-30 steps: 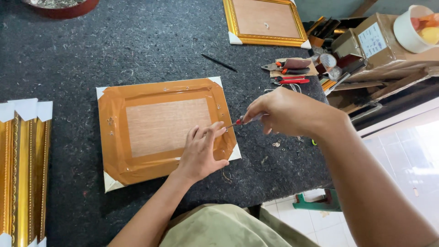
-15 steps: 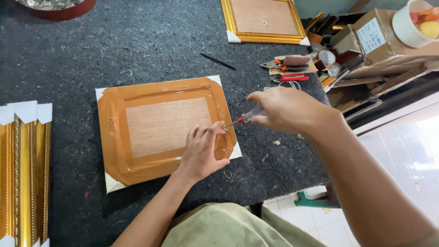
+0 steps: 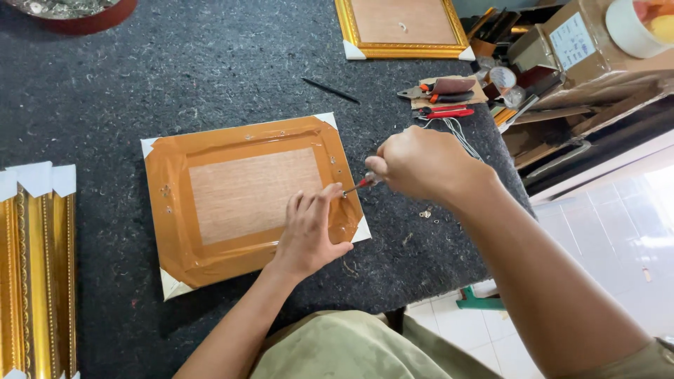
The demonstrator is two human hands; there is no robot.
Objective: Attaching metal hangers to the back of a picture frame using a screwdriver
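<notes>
A picture frame (image 3: pixel 246 196) lies face down on the dark felt table, its back edged with orange-brown tape around a wooden panel. My left hand (image 3: pixel 309 235) presses flat on the frame's lower right part, fingers spread. My right hand (image 3: pixel 421 165) grips a small red-handled screwdriver (image 3: pixel 359 185), its tip touching the taped right edge just beyond my left fingertips.
A second gold frame (image 3: pixel 401 28) lies face down at the table's far edge. Gold moulding pieces (image 3: pixel 35 274) are stacked at the left. Red-handled pliers (image 3: pixel 442 110), a thin black stick (image 3: pixel 330 90), boxes and small tools crowd the right side. A red bowl (image 3: pixel 70 10) sits far left.
My right hand has shifted slightly with the screwdriver at the frame's right edge. My left hand stays pressed on the frame.
</notes>
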